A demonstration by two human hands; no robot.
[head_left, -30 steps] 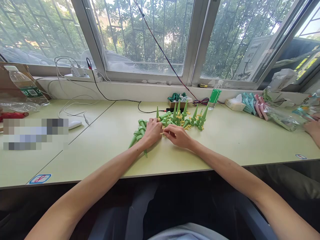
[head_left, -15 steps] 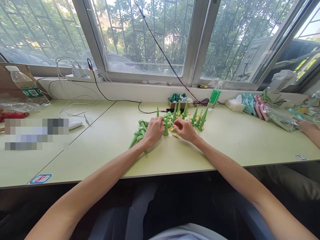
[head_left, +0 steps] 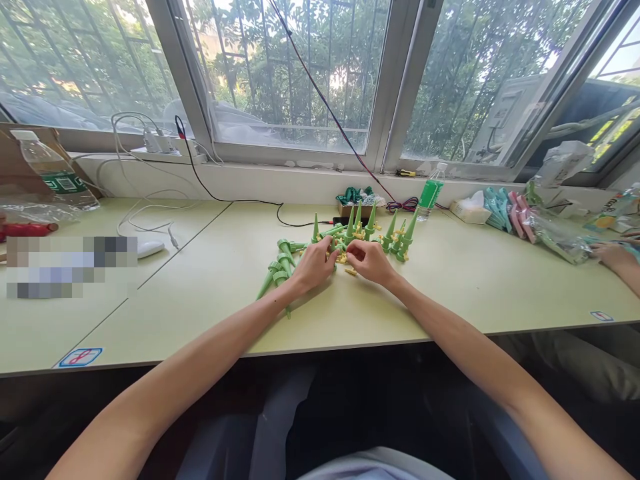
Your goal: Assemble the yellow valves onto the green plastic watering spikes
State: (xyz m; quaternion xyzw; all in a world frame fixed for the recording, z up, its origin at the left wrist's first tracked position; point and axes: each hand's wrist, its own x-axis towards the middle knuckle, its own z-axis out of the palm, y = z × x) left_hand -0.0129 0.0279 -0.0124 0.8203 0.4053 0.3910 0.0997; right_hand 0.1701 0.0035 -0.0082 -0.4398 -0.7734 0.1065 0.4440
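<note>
My left hand (head_left: 316,263) is closed around a green plastic watering spike (head_left: 333,246), mostly hidden by the fingers. Just to its right, my right hand (head_left: 371,261) has its fingertips pinched together over small yellow valves (head_left: 344,259); whatever lies between those fingertips is too small to make out. One yellow valve (head_left: 351,272) lies alone on the table below the fingers. Beyond both hands, several green spikes (head_left: 371,223) with yellow valves stand point up. More green spikes (head_left: 277,268) lie in a heap left of my left hand.
A small box (head_left: 350,209) of green wrappers, a green-labelled bottle (head_left: 431,192) and a tissue box (head_left: 470,208) line the back of the table (head_left: 450,293). Another person's hand (head_left: 613,255) is at the far right beside plastic bags (head_left: 563,237). Cables (head_left: 150,207) trail at left.
My right hand has moved right, away from the left hand, to the yellow valves. The green spike showed upright beside my left hand half a second ago; now the left fingers cover it.
</note>
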